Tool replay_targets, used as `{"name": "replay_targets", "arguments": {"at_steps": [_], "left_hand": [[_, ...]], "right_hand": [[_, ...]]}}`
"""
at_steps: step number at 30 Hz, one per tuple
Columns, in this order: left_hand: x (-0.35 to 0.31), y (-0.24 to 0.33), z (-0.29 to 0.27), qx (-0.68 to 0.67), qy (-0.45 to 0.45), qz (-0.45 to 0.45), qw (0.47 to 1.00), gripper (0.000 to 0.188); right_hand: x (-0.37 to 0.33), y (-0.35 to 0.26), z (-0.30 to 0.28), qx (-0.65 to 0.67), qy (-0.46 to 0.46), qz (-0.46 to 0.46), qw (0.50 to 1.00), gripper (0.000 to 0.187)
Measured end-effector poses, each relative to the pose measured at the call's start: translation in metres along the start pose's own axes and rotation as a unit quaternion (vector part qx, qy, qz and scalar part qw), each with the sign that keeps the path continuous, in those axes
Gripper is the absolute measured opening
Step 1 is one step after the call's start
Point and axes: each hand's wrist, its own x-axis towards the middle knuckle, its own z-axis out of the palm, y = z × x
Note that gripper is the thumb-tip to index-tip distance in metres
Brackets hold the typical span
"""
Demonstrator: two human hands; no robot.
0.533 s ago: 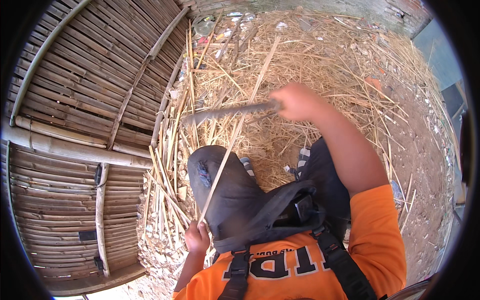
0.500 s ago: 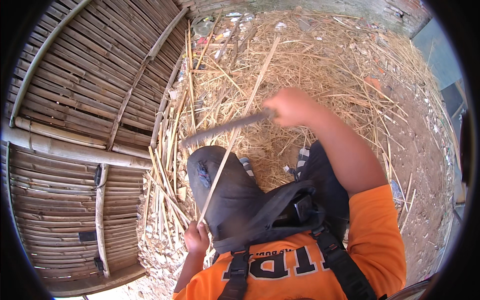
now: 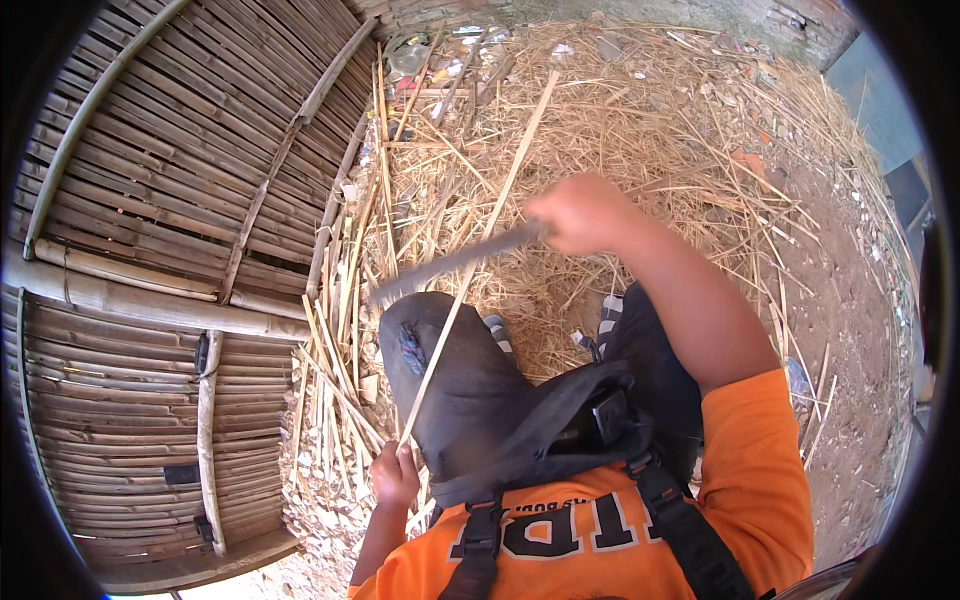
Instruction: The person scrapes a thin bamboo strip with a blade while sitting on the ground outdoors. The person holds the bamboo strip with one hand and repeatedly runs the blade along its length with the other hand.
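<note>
My left hand (image 3: 395,473), low and left of my knee, is closed on the near end of a long, thin bamboo strip (image 3: 521,150). The strip slants up and away across my left thigh, its far end over the straw-covered ground. My right hand (image 3: 578,214) is out ahead, wrapped round the end of a long dark blade like a machete (image 3: 430,270). Its handle is mostly hidden by my fingers. The blade points left, slightly blurred, and crosses the strip just beyond my left knee (image 3: 425,335). Whether it touches the strip I cannot tell.
Pale bamboo shavings (image 3: 620,130) cover the ground ahead. Several cut strips (image 3: 335,370) lie in a heap left of my leg, beside a slatted bamboo wall (image 3: 150,400). Bare soil (image 3: 850,290) shows at right, and a wall (image 3: 600,10) closes the far side.
The whole view has shifted very slightly. Both hands keep their holds, and the blade still crosses the strip in nearly the same place.
</note>
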Motion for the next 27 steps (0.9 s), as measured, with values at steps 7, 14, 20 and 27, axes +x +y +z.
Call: {"name": "replay_targets", "arguments": {"at_steps": [7,14,20,27], "left_hand": [[0.002,0.002,-0.009,0.002,-0.027,-0.019,0.999,0.039],[0.004,0.024,-0.019,-0.033,-0.046,-0.022,0.998,0.041],[0.013,0.021,-0.007,-0.044,-0.043,-0.004,0.998,0.044],[0.014,0.022,-0.009,-0.079,-0.078,-0.034,0.993,0.042]], "right_hand": [[0.018,0.059,0.004,0.213,0.054,0.208,0.953,0.016],[0.006,0.009,-0.002,0.097,0.014,0.069,0.993,0.015],[0.017,0.019,0.007,0.148,-0.057,0.055,0.986,0.010],[0.012,0.025,0.009,0.147,0.001,0.087,0.985,0.013]]}}
